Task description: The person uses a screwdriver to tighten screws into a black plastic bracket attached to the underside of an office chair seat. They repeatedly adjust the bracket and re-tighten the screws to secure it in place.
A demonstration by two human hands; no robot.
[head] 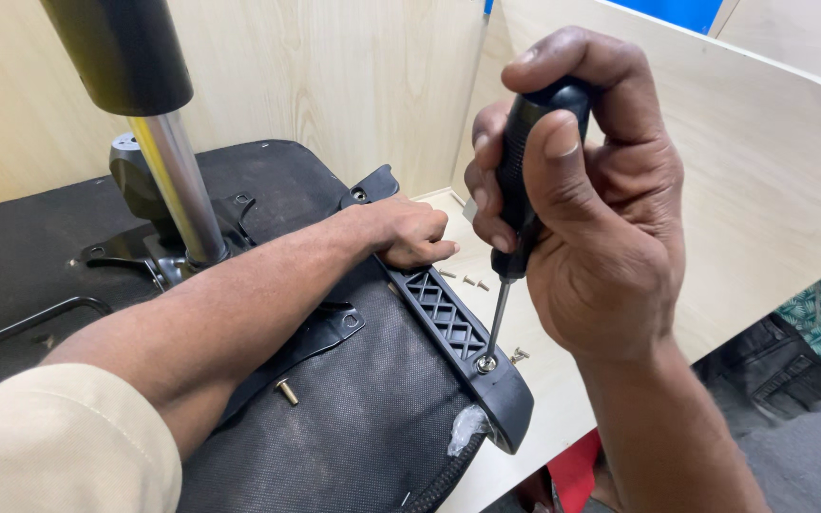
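Note:
An upturned office chair seat point(363, 427) covered in black fabric lies on a pale wooden table. A black plastic armrest bracket point(448, 318) with a lattice pattern runs along the seat's right edge. My right hand point(591, 209) is shut on a black-handled screwdriver point(520, 190), whose tip stands in a screw point(486, 363) at the bracket's near end. My left hand point(406, 233) presses flat on the far end of the bracket, with the forearm stretched across the seat.
The chrome gas-lift column point(182, 190) rises from the seat's metal mechanism at the left. Several loose screws point(472, 281) lie on the table point(563, 399) beside the bracket. A brass bolt point(287, 391) rests on the seat fabric. Wooden partition panels point(772, 171) enclose the table.

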